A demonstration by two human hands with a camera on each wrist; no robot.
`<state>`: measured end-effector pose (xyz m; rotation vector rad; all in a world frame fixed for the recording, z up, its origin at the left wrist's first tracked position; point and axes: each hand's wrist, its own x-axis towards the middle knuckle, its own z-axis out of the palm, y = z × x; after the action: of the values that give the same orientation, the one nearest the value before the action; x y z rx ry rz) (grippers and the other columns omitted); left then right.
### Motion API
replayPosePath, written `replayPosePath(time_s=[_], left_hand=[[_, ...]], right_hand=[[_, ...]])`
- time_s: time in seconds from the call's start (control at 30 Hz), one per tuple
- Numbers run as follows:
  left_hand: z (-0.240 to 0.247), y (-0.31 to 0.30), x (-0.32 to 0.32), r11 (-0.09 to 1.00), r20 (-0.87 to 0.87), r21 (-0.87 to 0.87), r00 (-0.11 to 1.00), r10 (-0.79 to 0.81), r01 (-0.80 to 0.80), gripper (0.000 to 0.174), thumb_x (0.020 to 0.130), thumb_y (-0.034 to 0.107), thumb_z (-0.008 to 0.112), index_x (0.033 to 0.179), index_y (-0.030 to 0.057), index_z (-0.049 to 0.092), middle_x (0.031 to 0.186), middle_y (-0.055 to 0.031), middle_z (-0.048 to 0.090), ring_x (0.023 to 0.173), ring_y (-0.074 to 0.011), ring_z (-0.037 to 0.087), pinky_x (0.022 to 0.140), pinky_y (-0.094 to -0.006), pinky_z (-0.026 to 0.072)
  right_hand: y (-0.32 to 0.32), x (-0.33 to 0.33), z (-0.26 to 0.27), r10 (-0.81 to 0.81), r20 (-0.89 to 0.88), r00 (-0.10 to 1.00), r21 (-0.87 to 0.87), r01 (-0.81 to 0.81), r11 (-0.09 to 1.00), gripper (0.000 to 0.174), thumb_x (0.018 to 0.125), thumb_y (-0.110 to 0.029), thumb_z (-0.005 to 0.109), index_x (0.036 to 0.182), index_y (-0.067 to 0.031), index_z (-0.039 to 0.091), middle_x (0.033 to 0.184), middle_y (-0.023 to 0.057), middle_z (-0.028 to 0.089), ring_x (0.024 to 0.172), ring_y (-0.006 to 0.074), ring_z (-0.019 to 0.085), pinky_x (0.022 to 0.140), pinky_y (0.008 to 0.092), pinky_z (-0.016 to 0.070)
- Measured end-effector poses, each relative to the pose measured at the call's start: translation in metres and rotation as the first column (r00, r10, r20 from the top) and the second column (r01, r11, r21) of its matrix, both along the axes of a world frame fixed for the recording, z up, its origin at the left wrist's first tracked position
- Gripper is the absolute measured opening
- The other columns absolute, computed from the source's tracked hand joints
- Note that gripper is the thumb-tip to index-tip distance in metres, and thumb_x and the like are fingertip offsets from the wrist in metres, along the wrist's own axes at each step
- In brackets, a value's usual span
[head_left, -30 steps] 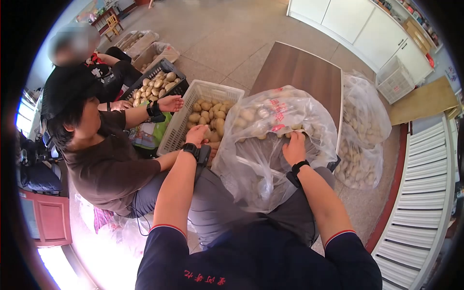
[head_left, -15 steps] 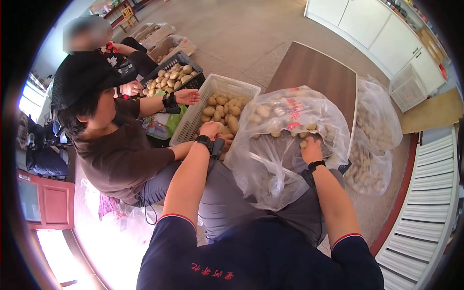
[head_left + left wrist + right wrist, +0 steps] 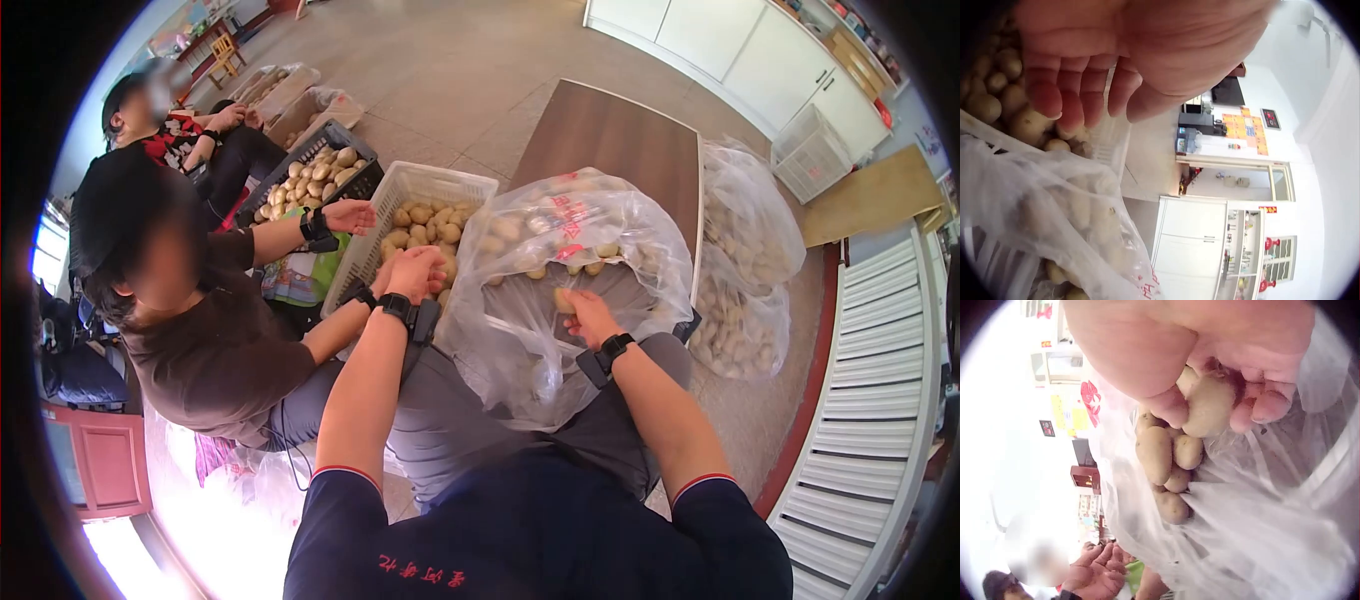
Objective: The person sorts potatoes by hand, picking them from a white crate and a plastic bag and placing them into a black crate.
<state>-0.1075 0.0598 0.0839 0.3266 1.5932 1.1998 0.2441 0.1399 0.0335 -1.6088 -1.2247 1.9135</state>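
Observation:
In the head view, my right hand (image 3: 592, 318) holds a potato (image 3: 563, 300) at the opening of a clear plastic bag (image 3: 515, 350) of potatoes. The right wrist view has this potato (image 3: 1210, 407) between the thumb and fingers, with more potatoes (image 3: 1155, 455) beyond it in the bag. My left hand (image 3: 412, 272) is over the near side of a white crate (image 3: 345, 268) of potatoes. In the left wrist view, the left hand (image 3: 1116, 56) has loosely bent fingers with nothing gripped, above the crate's potatoes (image 3: 1029, 125).
A person in a brown shirt (image 3: 215, 325) sits at my left, one hand (image 3: 350, 216) over the white crate. Behind are a black crate (image 3: 360, 180) of potatoes and another seated person. A brown tabletop (image 3: 610, 130) lies beyond the bag; more bagged potatoes (image 3: 740, 330) stand right.
My right hand has come away from the potatoes inside the bag and moved left, now with one potato. The far person's hands have lifted from the black crate. The head view has shifted.

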Motion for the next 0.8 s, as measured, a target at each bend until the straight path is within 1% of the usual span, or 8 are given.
replayPosePath(time_s=[0.03, 0.17, 0.33, 0.43, 0.5, 0.67, 0.73, 0.8], left_hand=[[0.003, 0.001, 0.005, 0.998, 0.032, 0.049, 0.998, -0.045, 0.044, 0.03, 0.095, 0.025, 0.06, 0.117, 0.0058, 0.056, 0.102, -0.007, 0.063, 0.069, -0.0175, 0.063, 0.054, -0.0293, 0.0512], [0.022, 0.003, 0.035, 0.979, 0.065, 0.133, 0.984, -0.166, 0.157, 0.029, 0.094, 0.028, 0.062, 0.113, 0.0067, 0.058, 0.1, -0.0055, 0.064, 0.068, -0.0164, 0.063, 0.055, -0.027, 0.05], [0.045, 0.001, 0.065, 0.936, 0.015, 0.093, 0.94, -0.342, 0.339, 0.032, 0.095, 0.033, 0.061, 0.116, 0.0098, 0.057, 0.102, -0.0049, 0.064, 0.071, -0.0161, 0.065, 0.059, -0.0269, 0.0501], [0.055, -0.004, 0.074, 0.91, 0.032, 0.079, 0.911, -0.411, 0.407, 0.034, 0.096, 0.037, 0.059, 0.117, 0.0099, 0.056, 0.1, -0.0051, 0.065, 0.071, -0.0169, 0.066, 0.057, -0.0277, 0.0504], [0.062, -0.005, 0.076, 0.889, 0.189, 0.114, 0.869, -0.458, 0.443, 0.036, 0.097, 0.039, 0.057, 0.117, 0.0095, 0.056, 0.096, -0.0066, 0.066, 0.072, -0.0185, 0.067, 0.055, -0.0289, 0.0501], [0.036, -0.002, 0.058, 0.894, 0.2, 0.192, 0.876, -0.44, 0.405, 0.033, 0.096, 0.036, 0.059, 0.115, 0.0085, 0.057, 0.097, -0.0072, 0.066, 0.07, -0.02, 0.067, 0.052, -0.0293, 0.0507], [0.029, -0.002, 0.05, 0.901, 0.195, 0.211, 0.887, -0.419, 0.379, 0.032, 0.095, 0.034, 0.059, 0.114, 0.0081, 0.057, 0.097, -0.0074, 0.066, 0.07, -0.0204, 0.067, 0.053, -0.0294, 0.0511], [0.03, -0.003, 0.047, 0.97, 0.125, 0.102, 0.965, -0.231, 0.22, 0.03, 0.095, 0.031, 0.059, 0.113, 0.0075, 0.057, 0.095, -0.0076, 0.065, 0.072, -0.0211, 0.067, 0.054, -0.0302, 0.0523]], right_hand=[[-0.001, -0.002, 0.003, -0.001, -0.086, 0.996, -0.16, -0.013, 0.987, 0.041, 0.091, -0.045, 0.06, 0.114, -0.0113, 0.06, 0.092, 0.0048, 0.065, 0.065, 0.0133, 0.054, 0.058, 0.0327, 0.0462], [-0.008, -0.019, 0.019, 0.026, -0.209, 0.978, -0.302, -0.09, 0.949, 0.035, 0.095, -0.05, 0.052, 0.108, -0.0177, 0.059, 0.087, 0.0017, 0.063, 0.061, 0.0116, 0.051, 0.058, 0.0285, 0.0419], [-0.014, -0.061, 0.069, 0.25, -0.415, 0.875, -0.154, -0.339, 0.928, 0.041, 0.095, -0.052, 0.052, 0.102, -0.0132, 0.063, 0.076, -0.0001, 0.056, 0.063, 0.01, 0.049, 0.054, 0.0289, 0.0383], [-0.023, -0.086, 0.094, 0.262, -0.303, 0.916, -0.114, -0.308, 0.944, 0.044, 0.099, -0.05, 0.048, 0.091, -0.0094, 0.062, 0.067, -0.0002, 0.053, 0.056, 0.0093, 0.046, 0.05, 0.0276, 0.0347], [-0.025, -0.095, 0.095, 0.331, -0.279, 0.901, -0.011, -0.348, 0.937, 0.045, 0.1, -0.048, 0.046, 0.085, -0.0079, 0.06, 0.063, 0.0001, 0.051, 0.052, 0.0096, 0.045, 0.047, 0.0272, 0.0333], [-0.027, -0.109, 0.08, 0.345, -0.203, 0.916, 0.265, -0.287, 0.92, 0.047, 0.102, -0.041, 0.046, 0.076, -0.004, 0.056, 0.052, 0.0006, 0.046, 0.043, 0.011, 0.042, 0.042, 0.0273, 0.0317], [-0.024, -0.1, 0.067, 0.303, -0.198, 0.932, 0.225, -0.258, 0.94, 0.045, 0.1, -0.044, 0.049, 0.08, -0.0032, 0.057, 0.059, 0.0028, 0.051, 0.045, 0.0113, 0.044, 0.043, 0.0276, 0.0327], [-0.016, -0.084, 0.061, 0.262, -0.192, 0.946, 0.185, -0.227, 0.956, 0.045, 0.098, -0.046, 0.053, 0.085, -0.0025, 0.058, 0.065, 0.0051, 0.055, 0.048, 0.0116, 0.046, 0.043, 0.0279, 0.0337]])
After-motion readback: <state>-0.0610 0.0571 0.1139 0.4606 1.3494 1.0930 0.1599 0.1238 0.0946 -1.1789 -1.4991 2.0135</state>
